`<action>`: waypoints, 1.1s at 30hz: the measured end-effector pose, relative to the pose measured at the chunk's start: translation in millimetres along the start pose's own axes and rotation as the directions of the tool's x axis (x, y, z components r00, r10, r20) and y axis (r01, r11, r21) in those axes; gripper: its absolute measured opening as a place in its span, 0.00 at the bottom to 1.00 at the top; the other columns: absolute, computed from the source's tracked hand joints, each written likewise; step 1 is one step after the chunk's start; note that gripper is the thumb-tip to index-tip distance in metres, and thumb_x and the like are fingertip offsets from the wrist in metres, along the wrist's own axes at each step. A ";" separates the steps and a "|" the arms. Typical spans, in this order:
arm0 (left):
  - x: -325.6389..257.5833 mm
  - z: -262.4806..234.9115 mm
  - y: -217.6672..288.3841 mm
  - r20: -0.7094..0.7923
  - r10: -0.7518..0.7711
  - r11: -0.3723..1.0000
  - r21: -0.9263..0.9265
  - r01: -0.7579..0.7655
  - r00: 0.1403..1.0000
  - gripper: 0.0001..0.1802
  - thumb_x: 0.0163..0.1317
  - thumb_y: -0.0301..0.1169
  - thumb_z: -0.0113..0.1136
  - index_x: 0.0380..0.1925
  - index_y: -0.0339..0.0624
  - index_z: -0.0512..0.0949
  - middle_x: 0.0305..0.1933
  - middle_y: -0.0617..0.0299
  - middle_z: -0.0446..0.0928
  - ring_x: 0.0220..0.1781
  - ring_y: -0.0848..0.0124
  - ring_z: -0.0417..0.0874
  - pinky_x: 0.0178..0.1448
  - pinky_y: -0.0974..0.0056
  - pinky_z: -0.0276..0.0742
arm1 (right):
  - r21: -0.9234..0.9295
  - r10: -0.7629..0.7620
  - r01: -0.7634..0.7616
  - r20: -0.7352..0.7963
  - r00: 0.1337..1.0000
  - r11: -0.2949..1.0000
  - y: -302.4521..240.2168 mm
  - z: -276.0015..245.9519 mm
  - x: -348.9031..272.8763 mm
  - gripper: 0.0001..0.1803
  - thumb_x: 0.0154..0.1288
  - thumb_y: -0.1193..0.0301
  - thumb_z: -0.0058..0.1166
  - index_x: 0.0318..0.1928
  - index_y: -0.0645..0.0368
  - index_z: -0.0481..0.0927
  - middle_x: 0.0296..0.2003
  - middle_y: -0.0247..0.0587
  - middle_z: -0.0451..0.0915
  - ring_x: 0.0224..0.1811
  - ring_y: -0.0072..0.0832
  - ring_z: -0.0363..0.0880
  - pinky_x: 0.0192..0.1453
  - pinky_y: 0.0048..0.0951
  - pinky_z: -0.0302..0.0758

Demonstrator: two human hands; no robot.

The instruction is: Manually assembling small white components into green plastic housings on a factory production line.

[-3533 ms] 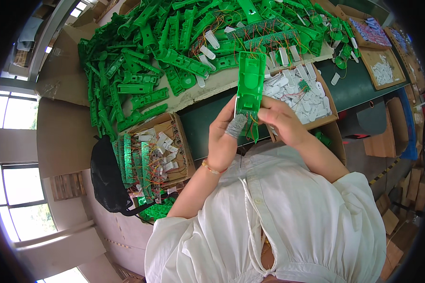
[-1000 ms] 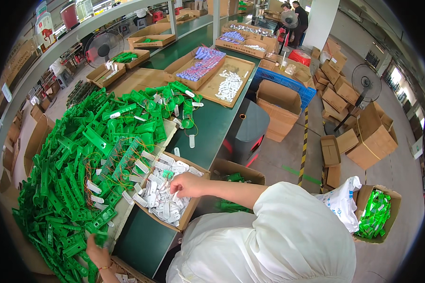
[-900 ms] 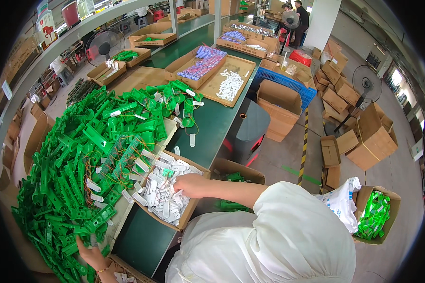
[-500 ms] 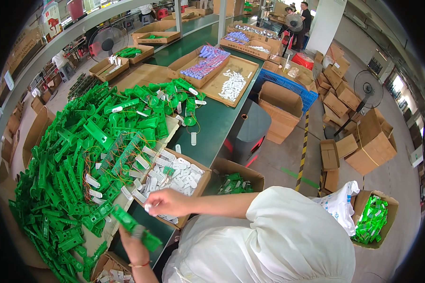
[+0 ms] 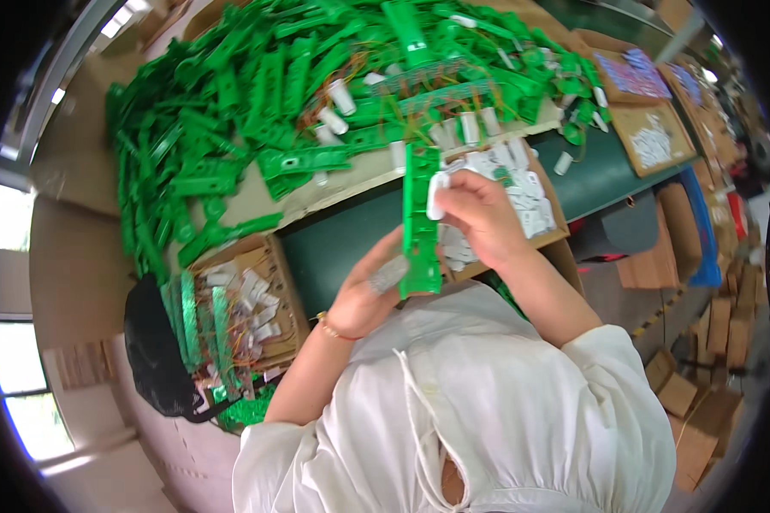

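Observation:
My left hand (image 5: 372,286) is closed on the lower part of a long green plastic housing (image 5: 418,227), held upright in front of my chest. Greyish tape seems to wrap one of its fingers. Between the thumb and fingers of my right hand (image 5: 488,218) is a small white plastic piece (image 5: 437,197) with a rounded end. That piece lies against the housing's right side; whether it is seated there I cannot tell. Just beyond my right hand stands a cardboard box of similar white pieces (image 5: 526,192), partly covered by the hand.
A big heap of green housings (image 5: 274,94) covers the far side of the table, with wired circuit boards (image 5: 445,90) on it. At left are a carton (image 5: 287,291) of white parts and a black mesh item (image 5: 156,350). A tray (image 5: 680,141) sits far right on the green bench (image 5: 603,184).
My view has swung left and down toward my body. The green housing now stands upright, and my right hand has brought the white piece from near the box up against it.

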State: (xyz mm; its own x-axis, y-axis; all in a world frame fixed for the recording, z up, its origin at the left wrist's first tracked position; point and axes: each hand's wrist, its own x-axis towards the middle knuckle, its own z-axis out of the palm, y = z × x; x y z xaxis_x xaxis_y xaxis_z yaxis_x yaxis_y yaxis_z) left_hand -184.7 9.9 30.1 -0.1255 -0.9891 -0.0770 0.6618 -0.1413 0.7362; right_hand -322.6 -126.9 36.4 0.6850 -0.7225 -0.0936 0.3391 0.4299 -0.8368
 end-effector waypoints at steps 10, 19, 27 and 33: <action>-10.1 -18.4 6.4 -0.156 0.002 0.984 -0.176 -0.030 0.988 0.27 0.64 0.45 0.42 0.58 0.38 0.61 0.54 0.44 0.68 0.47 0.60 0.76 0.49 0.60 0.73 | 0.013 0.047 -0.048 0.089 0.995 0.999 4.5 -4.0 3.9 0.08 0.64 0.71 0.47 0.37 0.64 0.75 0.40 0.43 0.78 0.44 0.29 0.77 0.49 0.33 0.76; -13.3 -29.5 1.2 -0.364 0.180 0.964 0.251 -0.090 0.914 0.34 0.54 0.27 0.59 0.60 0.39 0.59 0.45 0.56 0.73 0.41 0.69 0.75 0.44 0.64 0.74 | -0.096 -0.024 0.022 -0.019 1.000 0.995 -1.8 -14.2 1.6 0.11 0.60 0.74 0.52 0.43 0.63 0.73 0.35 0.42 0.79 0.35 0.27 0.79 0.35 0.22 0.76; -7.3 -26.0 0.5 -0.016 0.830 -0.005 0.999 0.037 0.558 0.52 0.35 0.24 0.70 0.62 0.36 0.50 0.38 0.60 0.74 0.36 0.64 0.70 0.39 0.63 0.69 | -0.178 0.005 -0.001 0.021 1.000 0.984 11.9 6.6 -7.0 0.19 0.56 0.77 0.55 0.49 0.63 0.68 0.32 0.38 0.77 0.34 0.26 0.79 0.33 0.21 0.76; -8.9 -26.3 -7.2 0.074 0.862 -0.064 0.997 -0.037 0.501 0.52 0.37 0.26 0.71 0.62 0.35 0.49 0.38 0.60 0.75 0.35 0.62 0.71 0.38 0.62 0.69 | -0.103 -0.004 0.005 0.005 1.000 0.995 19.5 6.9 -3.2 0.13 0.53 0.79 0.58 0.38 0.62 0.70 0.32 0.40 0.78 0.36 0.25 0.79 0.37 0.25 0.78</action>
State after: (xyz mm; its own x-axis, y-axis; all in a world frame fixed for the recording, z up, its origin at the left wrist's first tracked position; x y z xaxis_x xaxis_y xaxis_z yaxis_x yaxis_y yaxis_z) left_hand -168.9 18.6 7.8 0.4532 -0.6142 0.6461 -0.7747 0.0872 0.6263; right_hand -313.7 -112.5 24.1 0.6870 -0.7214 -0.0872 0.2741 0.3684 -0.8884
